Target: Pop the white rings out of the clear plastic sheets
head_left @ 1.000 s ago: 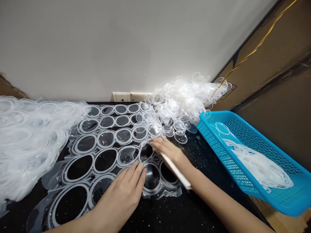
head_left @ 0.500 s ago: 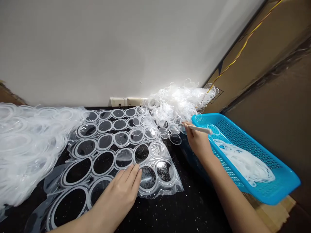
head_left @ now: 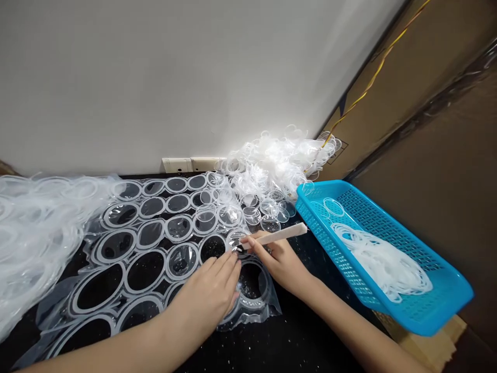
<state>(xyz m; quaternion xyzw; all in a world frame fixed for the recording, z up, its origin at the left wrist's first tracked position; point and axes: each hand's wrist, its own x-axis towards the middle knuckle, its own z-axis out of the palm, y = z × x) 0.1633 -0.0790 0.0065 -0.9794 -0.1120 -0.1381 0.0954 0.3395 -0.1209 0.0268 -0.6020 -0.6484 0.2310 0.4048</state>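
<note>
Right grip (head_left: pixel 277 261) closed around a pale stick (head_left: pixel 275 234), fingers wrapped near its left end, far end pointing up and right. Left grip (head_left: pixel 205 292) open, palm down, fingers nearly straight, fingertips (head_left: pixel 232 257) pressing on a sheet of clear film (head_left: pixel 264 311) and almost meeting the stick's tip. Tip right at a white-edged ring (head_left: pixel 235 239) in that sheet, which lies flat on the black counter (head_left: pixel 295 331) beneath both grips. Best worked with the pressing fingers close to the tip and the stick kept low, so the film stays taut and the ring's edge stays clear. Farther out, rows of rings across the sheet, loose clear discs (head_left: pixel 252 215) beyond it, a white tangle of film (head_left: pixel 275 166) against the wall, a larger heap (head_left: pixel 46 228) at left, and a blue basket (head_left: pixel 427 311) at right holding white strands (head_left: pixel 382 264). Exact contact at the tip hard to make out through glare and clear film; rings under the left palm hidden; stick's material unclear; heap cut off by the left edge of the view.
</note>
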